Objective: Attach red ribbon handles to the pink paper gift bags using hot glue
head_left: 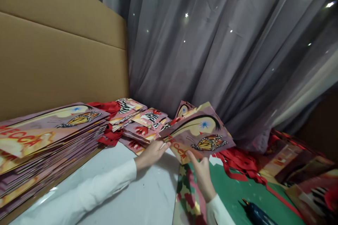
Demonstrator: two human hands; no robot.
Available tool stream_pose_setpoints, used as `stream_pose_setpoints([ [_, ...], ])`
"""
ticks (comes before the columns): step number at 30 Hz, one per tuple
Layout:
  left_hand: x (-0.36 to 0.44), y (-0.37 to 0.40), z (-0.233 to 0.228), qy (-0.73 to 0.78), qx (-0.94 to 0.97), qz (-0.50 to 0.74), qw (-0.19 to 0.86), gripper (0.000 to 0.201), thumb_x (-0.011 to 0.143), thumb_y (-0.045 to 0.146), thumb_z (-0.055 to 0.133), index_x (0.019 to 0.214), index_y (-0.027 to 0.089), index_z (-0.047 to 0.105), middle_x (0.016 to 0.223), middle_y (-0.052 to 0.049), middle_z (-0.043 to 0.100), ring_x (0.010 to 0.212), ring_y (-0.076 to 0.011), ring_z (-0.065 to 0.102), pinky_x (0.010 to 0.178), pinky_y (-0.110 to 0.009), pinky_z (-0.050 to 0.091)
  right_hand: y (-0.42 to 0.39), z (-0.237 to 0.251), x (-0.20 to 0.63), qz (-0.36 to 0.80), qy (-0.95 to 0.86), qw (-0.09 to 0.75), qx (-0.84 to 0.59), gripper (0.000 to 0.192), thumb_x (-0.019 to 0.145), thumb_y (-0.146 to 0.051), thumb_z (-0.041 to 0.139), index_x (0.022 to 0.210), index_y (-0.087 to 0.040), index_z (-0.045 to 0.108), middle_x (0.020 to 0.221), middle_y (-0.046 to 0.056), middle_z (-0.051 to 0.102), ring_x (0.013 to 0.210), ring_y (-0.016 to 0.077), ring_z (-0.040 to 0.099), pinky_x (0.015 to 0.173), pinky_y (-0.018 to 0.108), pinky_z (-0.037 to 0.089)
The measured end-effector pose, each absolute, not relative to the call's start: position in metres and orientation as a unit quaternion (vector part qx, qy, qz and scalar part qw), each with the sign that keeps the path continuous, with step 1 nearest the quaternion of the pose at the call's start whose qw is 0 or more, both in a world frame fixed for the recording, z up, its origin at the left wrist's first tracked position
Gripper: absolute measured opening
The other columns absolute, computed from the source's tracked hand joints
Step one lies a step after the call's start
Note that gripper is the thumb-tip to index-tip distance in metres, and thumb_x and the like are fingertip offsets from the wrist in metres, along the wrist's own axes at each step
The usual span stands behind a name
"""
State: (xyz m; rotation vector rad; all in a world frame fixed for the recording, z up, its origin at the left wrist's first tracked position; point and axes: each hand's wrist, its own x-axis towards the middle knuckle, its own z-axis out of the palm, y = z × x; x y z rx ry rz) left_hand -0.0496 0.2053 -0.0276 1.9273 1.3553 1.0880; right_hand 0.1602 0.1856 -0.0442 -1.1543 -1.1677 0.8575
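Tall stack of printed sheets (44, 140), far left of hands; left hand (151, 153) pinching butterfly-print sheet (196, 132) at its left edge; right hand (202, 174) gripping its lower edge; red ribbons (237, 160) just right

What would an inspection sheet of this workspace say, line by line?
Surface: white table, with a green mat on its right part.
Job's things: a flat printed butterfly bag, lifted and tilted above the table.
Clutter: a tall bag stack on the left; smaller bag piles behind; red ribbons; a dark tool on the mat.
Hands: left hand grips the bag's left edge; right hand grips its lower edge.
Cables: nothing seen.
Surroundings: cardboard sheet on the left, grey curtain behind.
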Motion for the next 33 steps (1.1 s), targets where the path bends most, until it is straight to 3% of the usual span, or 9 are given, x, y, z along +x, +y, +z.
stream_pose_setpoints([
  [3,-0.082,0.244,-0.016,0.511,0.758,0.366,0.176,0.053,0.09,0.053,0.038,0.125,0.017,0.056,0.137,-0.012,0.053,0.13,-0.0272,0.043,0.113,-0.042,0.026,0.228,-0.048,0.177,0.24,-0.527,0.598,-0.554,0.057,0.063,-0.052,0.07,0.102,-0.013,0.058,0.098,0.013,0.066,0.096,0.0277,0.059,0.088,0.041,0.047],
  [5,-0.103,0.271,-0.013,0.544,0.759,0.334,0.128,0.06,0.091,0.049,0.037,0.137,0.013,0.043,0.148,-0.016,0.04,0.138,-0.0293,0.031,0.116,-0.047,0.014,0.25,-0.058,0.181,0.156,-0.535,0.592,-0.582,0.064,0.062,-0.049,0.069,0.112,-0.013,0.051,0.108,0.015,0.061,0.103,0.0281,0.055,0.092,0.042,0.044],
  [10,-0.142,0.313,-0.026,0.585,0.777,0.218,0.082,0.067,0.082,0.053,0.049,0.131,0.007,0.049,0.141,-0.024,0.047,0.134,-0.0371,0.036,0.112,-0.053,0.017,0.282,-0.086,0.173,0.089,-0.552,0.558,-0.613,0.065,0.061,-0.042,0.064,0.115,-0.009,0.047,0.112,0.022,0.054,0.111,0.0369,0.048,0.098,0.051,0.036],
  [14,-0.152,0.298,-0.03,0.557,0.812,0.168,0.049,0.061,0.086,0.055,0.044,0.128,0.011,0.054,0.134,-0.02,0.053,0.129,-0.0347,0.041,0.109,-0.048,0.024,0.299,-0.094,0.169,0.072,-0.552,0.546,-0.626,0.068,0.065,-0.044,0.062,0.119,-0.006,0.045,0.115,0.025,0.052,0.115,0.0401,0.043,0.1,0.055,0.031],
  [18,-0.155,0.251,-0.027,0.525,0.841,0.128,0.02,0.078,0.07,0.059,0.065,0.134,0.018,0.05,0.129,-0.015,0.053,0.127,-0.0351,0.041,0.109,-0.048,0.026,0.309,-0.091,0.167,0.094,-0.551,0.542,-0.628,0.078,0.066,-0.049,0.063,0.126,-0.004,0.042,0.124,0.027,0.048,0.121,0.0401,0.039,0.104,0.053,0.027],
  [22,-0.16,0.204,-0.028,0.514,0.851,0.103,-0.009,0.052,0.086,0.035,0.051,0.135,0.017,0.049,0.126,-0.016,0.053,0.123,-0.0324,0.045,0.109,-0.049,0.027,0.298,-0.083,0.154,0.128,-0.503,0.555,-0.65,0.099,0.064,-0.058,0.063,0.133,0.005,0.03,0.132,0.037,0.035,0.13,0.0471,0.024,0.104,0.061,0.018],
  [25,-0.164,0.173,-0.021,0.522,0.84,0.146,0.025,0.043,0.091,0.033,0.043,0.132,0.021,0.052,0.137,-0.014,0.049,0.131,-0.0315,0.04,0.109,-0.046,0.029,0.272,-0.077,0.135,0.151,-0.491,0.566,-0.645,0.086,0.074,-0.058,0.053,0.134,0.0,0.032,0.137,0.034,0.031,0.133,0.0441,0.021,0.105,0.059,0.017],
  [30,-0.144,0.107,0.008,0.536,0.756,0.344,0.152,0.038,0.089,0.044,0.046,0.123,0.028,0.056,0.132,-0.007,0.056,0.12,-0.0287,0.051,0.101,-0.035,0.04,0.21,-0.059,0.104,0.253,-0.553,0.545,-0.578,0.06,0.086,-0.057,0.043,0.127,-0.013,0.048,0.117,0.017,0.059,0.108,0.0267,0.057,0.093,0.041,0.044],
  [33,-0.126,0.067,0.005,0.516,0.651,0.494,0.256,0.04,0.08,0.051,0.058,0.113,0.029,0.064,0.126,-0.006,0.061,0.12,-0.0329,0.053,0.1,-0.033,0.044,0.169,-0.036,0.097,0.358,-0.604,0.537,-0.468,0.059,0.09,-0.053,0.045,0.139,-0.019,0.04,0.133,0.012,0.054,0.12,0.0221,0.053,0.098,0.036,0.044],
])
